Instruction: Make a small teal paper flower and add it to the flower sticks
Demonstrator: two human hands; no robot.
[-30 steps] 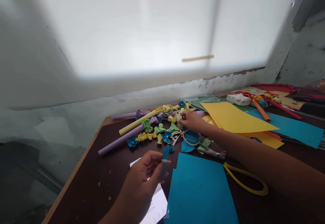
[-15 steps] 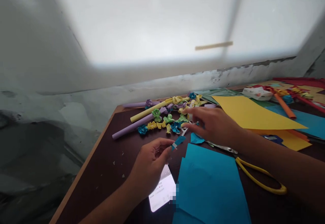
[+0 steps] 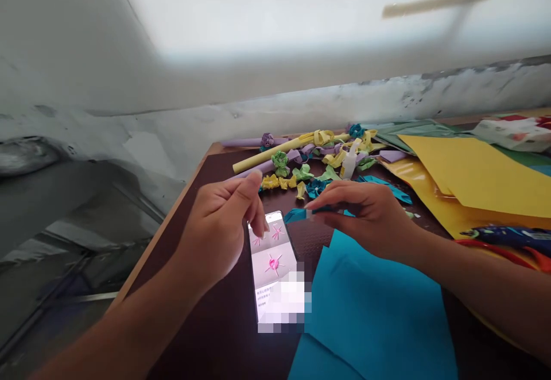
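Observation:
My right hand [image 3: 365, 216] pinches a small folded piece of blue paper [image 3: 295, 215] between thumb and fingertips. A bit of white shows on the paper at the fingertips. To its left, my left hand [image 3: 226, 216] is raised with the fingers curled in and the thumb on top; whether anything is inside is hidden. Beneath and between the hands lies a lit phone [image 3: 275, 262] showing pink folded shapes, its lower screen pixelated. Larger blue paper sheets [image 3: 383, 311] spread under my right hand and wrist.
Behind the hands lie purple and yellow paper rolls [image 3: 258, 161], a green paper flower [image 3: 280, 162], several crumpled paper pieces and a white bottle [image 3: 350, 159]. Yellow sheets [image 3: 486, 176] cover the right side. The dark table's wooden edge [image 3: 161, 225] runs along the left, near the wall.
The blue paper piece has passed from my left hand to my right. My left hand has come up and curled; the right has drawn back from the paper pile. The view has shifted.

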